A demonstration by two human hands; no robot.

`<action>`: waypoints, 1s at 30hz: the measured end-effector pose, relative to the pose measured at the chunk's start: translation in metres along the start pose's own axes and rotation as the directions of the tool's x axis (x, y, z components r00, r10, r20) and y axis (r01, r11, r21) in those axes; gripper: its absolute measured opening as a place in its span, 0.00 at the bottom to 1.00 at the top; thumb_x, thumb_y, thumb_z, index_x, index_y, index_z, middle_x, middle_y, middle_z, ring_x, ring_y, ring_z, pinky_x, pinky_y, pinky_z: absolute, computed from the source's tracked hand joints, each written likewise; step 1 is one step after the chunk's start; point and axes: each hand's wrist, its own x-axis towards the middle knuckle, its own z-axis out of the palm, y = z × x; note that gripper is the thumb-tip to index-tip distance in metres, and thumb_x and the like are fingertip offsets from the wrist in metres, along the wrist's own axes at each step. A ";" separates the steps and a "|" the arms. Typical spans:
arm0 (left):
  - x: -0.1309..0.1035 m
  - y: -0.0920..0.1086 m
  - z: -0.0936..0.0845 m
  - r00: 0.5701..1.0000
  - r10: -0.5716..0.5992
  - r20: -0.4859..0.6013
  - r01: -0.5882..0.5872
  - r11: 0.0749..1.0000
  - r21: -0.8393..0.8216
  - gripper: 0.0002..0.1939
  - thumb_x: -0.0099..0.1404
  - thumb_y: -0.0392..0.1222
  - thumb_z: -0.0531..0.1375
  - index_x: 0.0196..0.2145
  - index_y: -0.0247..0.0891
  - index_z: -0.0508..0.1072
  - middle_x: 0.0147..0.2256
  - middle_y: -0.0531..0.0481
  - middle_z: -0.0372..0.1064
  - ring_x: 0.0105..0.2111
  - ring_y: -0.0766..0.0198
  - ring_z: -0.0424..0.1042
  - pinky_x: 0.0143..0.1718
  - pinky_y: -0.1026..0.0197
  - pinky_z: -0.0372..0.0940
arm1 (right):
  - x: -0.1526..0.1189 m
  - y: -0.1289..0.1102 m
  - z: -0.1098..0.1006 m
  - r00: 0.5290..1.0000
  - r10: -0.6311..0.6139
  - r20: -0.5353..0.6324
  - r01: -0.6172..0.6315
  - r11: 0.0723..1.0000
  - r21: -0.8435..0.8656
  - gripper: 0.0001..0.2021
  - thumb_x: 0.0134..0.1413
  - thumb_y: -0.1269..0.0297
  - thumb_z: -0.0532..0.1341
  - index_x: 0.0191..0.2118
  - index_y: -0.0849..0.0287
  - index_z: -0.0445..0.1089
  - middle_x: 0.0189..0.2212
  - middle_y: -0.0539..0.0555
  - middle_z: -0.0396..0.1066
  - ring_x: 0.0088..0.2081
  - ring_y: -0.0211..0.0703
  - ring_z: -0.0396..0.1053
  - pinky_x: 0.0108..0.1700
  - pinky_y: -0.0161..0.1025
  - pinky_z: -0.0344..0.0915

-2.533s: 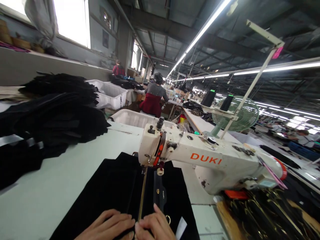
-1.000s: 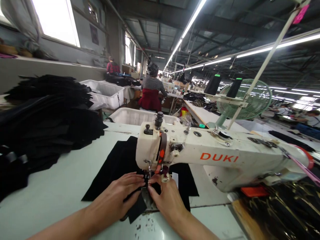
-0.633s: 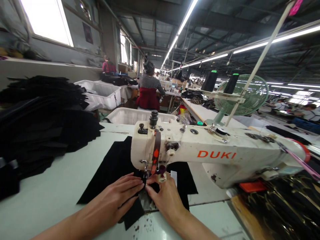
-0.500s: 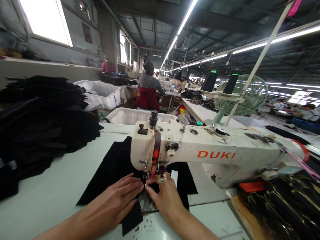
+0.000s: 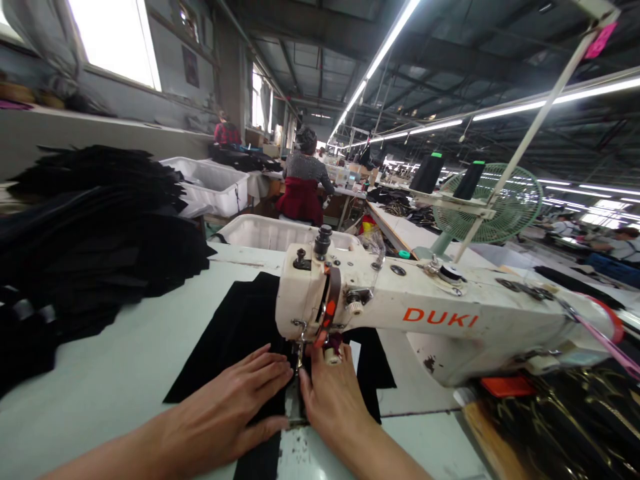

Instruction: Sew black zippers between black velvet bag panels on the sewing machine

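Note:
Black fabric pieces (image 5: 227, 333) lie under the head of a white sewing machine (image 5: 350, 287) marked DUKI. Flat on the fabric, just left of the needle and presser foot (image 5: 300, 357), rests my left hand (image 5: 240, 393), its fingers stretched out and its thumb spread. On the other side of the foot is my right hand (image 5: 333, 387), thumb and index finger apart; its fingertips reach beneath the machine head and are partly hidden. A narrow white strip (image 5: 355, 355) shows on the fabric beside it. An orange-and-black strap (image 5: 329, 307) hangs from the machine head.
Stacked black fabric (image 5: 100, 247) covers the table's left side. White bins (image 5: 210, 187) stand beyond. Thread cones (image 5: 427, 173) and a green fan (image 5: 505, 203) rise behind the machine. Black pieces with gold-coloured lines (image 5: 565, 413) lie at right. A co-worker (image 5: 304, 177) sits ahead.
The view has shifted, moving the scene slightly right. My left thumb has spread away from the fingers. My right thumb and index finger, close together by the needle before, are now farther apart.

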 end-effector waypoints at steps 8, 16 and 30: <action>-0.001 0.000 0.000 1.000 -0.002 -0.024 0.001 1.000 -0.031 0.22 0.72 0.45 0.60 0.62 0.39 0.69 0.58 0.43 0.70 0.59 0.49 0.68 0.63 0.45 0.58 | 0.010 0.021 0.016 0.997 -0.075 -0.036 0.073 0.996 -0.055 0.17 0.56 0.76 0.60 0.51 0.60 0.72 0.46 0.65 0.75 0.47 0.60 0.71 0.47 0.57 0.69; -0.002 0.002 -0.001 0.998 -0.014 -0.067 0.012 0.999 -0.033 0.21 0.73 0.46 0.59 0.62 0.42 0.70 0.57 0.44 0.71 0.58 0.50 0.70 0.62 0.47 0.60 | 0.018 0.028 0.004 0.994 -0.101 -0.043 0.100 0.995 -0.028 0.13 0.55 0.74 0.62 0.46 0.61 0.74 0.40 0.61 0.76 0.42 0.54 0.73 0.45 0.48 0.72; -0.003 0.000 -0.007 0.998 0.012 -0.067 -0.013 1.000 -0.013 0.26 0.70 0.42 0.63 0.63 0.43 0.67 0.59 0.46 0.70 0.58 0.51 0.70 0.62 0.51 0.59 | -0.018 0.023 0.006 0.895 -0.352 -0.272 0.393 0.913 0.110 0.13 0.66 0.71 0.57 0.53 0.59 0.72 0.47 0.53 0.78 0.50 0.45 0.74 0.60 0.42 0.65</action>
